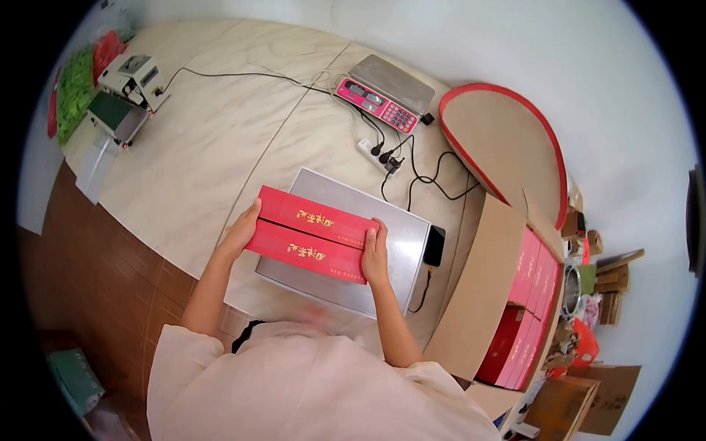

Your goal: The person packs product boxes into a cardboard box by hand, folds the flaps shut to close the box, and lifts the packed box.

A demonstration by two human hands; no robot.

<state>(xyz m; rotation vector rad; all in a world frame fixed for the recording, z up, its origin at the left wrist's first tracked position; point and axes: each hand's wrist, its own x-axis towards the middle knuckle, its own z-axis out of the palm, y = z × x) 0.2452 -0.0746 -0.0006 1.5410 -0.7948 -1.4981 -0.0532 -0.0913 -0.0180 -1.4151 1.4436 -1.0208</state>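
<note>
Two long red boxes [315, 234] with gold lettering lie side by side, held together between my hands above a grey metal tray [401, 257]. My left hand [243, 226] grips their left end, and my right hand [376, 252] grips their right end. A large open cardboard carton [471, 287] stands to the right, with rows of similar red boxes [537, 272] inside. A dark red gap shows in its near part.
A pink scale [377, 105] with a steel plate, a white power strip [379, 156] with black cables, and a phone [434, 245] are beyond and beside the tray. A round red-rimmed tray [504, 140] leans at right. A machine [129, 95] stands at far left.
</note>
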